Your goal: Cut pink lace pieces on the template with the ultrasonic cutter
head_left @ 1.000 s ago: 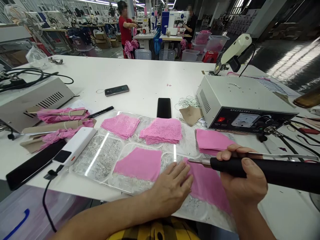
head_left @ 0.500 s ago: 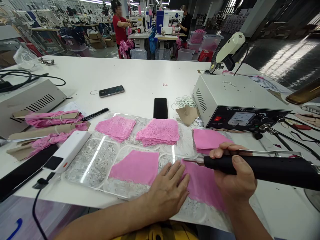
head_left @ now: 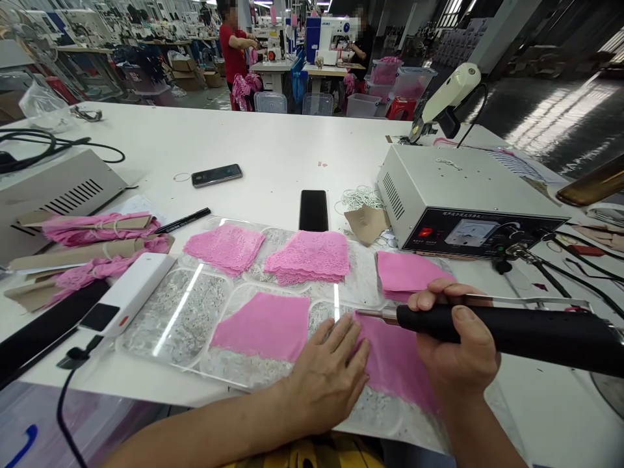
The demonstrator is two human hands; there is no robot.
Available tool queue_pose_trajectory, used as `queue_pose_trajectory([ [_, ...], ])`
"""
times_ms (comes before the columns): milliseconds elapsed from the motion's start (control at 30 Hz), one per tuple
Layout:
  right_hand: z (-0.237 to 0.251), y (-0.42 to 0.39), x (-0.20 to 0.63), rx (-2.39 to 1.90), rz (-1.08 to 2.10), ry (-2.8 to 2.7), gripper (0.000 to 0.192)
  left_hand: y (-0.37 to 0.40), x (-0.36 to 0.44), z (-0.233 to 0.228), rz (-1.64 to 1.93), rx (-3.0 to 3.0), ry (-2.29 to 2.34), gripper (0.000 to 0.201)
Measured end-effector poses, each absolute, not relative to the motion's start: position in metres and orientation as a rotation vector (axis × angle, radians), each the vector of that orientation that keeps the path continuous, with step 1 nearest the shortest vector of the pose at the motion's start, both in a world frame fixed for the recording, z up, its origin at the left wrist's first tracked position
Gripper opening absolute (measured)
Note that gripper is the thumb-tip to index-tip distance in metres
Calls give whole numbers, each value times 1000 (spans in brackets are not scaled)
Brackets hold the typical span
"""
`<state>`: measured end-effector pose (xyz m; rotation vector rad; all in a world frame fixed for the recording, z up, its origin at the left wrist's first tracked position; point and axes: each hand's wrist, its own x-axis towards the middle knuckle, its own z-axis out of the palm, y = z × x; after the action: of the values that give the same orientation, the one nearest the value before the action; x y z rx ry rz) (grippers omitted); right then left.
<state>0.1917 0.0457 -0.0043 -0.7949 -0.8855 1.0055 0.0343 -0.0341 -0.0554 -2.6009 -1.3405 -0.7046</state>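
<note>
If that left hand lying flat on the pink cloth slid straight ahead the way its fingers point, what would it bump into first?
Probably the metal tip of the black-handled tool, held by the right hand just beyond the left hand and its fingertips. Depth is hard to judge; the tip may sit slightly above the pink fabric piece.

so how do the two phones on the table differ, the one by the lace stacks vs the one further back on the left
The near phone lies lengthwise, pointing away from the camera, with a plain black face; the far phone lies crosswise and its face catches a greyish glare. The near phone sits just behind the pink lace stack; the far phone lies alone on bare table. Both are flat, dark, and untouched.
</note>
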Motion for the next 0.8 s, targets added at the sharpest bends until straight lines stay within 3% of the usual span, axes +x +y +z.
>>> queue_pose_trajectory([
  [567, -7, 44, 190, -805, 970, -938, 11, -37, 31, -53, -761, -2623, -1290, 39],
  [800, -2, 43, 194, -775, 997, -882, 12, -48, 19, -45, -889, -2698, -1134, 29],
])
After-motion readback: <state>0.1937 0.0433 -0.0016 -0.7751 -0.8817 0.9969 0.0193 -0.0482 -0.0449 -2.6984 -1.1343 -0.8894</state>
